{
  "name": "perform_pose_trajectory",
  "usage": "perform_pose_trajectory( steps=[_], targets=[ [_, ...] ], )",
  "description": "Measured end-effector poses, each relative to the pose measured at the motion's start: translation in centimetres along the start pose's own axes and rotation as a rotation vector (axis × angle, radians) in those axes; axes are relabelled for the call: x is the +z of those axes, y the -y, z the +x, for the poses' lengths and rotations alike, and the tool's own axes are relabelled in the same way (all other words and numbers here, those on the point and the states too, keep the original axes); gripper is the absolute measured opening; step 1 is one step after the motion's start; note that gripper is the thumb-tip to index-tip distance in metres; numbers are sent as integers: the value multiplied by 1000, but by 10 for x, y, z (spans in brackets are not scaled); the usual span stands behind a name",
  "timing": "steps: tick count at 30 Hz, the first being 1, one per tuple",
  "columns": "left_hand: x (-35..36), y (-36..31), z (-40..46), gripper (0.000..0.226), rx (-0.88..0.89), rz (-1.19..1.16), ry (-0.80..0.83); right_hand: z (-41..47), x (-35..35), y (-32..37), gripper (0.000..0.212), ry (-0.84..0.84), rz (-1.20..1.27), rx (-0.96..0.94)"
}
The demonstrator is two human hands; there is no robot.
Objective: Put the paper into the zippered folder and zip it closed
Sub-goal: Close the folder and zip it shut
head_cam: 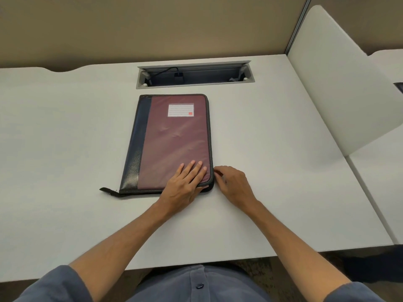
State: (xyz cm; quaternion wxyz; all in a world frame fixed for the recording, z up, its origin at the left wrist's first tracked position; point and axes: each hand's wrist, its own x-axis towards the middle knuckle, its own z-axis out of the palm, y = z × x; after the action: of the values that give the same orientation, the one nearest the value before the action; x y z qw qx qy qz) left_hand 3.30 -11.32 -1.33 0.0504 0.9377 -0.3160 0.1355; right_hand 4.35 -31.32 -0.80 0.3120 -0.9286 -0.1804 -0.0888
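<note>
The folder (172, 142) lies closed at mid-frame on the white bench (65, 138); its white label (180, 110) has ruled lines and a red square, no legible writing. A cable tray (195, 75) sits above it. Left hand (185, 184) presses flat, fingers spread, on the lower right cover. Right hand (231, 184) pinches at the folder's right edge; what its grip holds is hidden.

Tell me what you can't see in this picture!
- The paper: not in the head view; whether it lies inside the closed folder cannot be told.
- The zipper pull: the right hand's fingers cover that spot on the folder's edge.
- The label: any writing is too small.
- The folder's near right corner: under the left hand.
</note>
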Motion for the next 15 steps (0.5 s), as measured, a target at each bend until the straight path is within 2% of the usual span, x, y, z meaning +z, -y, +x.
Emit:
perform_pose_trajectory(
  steps=[4,9,15],
  targets=[
    [1,3,-2,60,2,-10,5,-8,3,5,11,-56,27,0],
    [2,2,-5,56,-6,-23,1,-6,5,7,3,-143,-121,8],
    [1,2,4,54,-75,-58,-9,9,10,6,7,-174,-200,9]
  ],
)
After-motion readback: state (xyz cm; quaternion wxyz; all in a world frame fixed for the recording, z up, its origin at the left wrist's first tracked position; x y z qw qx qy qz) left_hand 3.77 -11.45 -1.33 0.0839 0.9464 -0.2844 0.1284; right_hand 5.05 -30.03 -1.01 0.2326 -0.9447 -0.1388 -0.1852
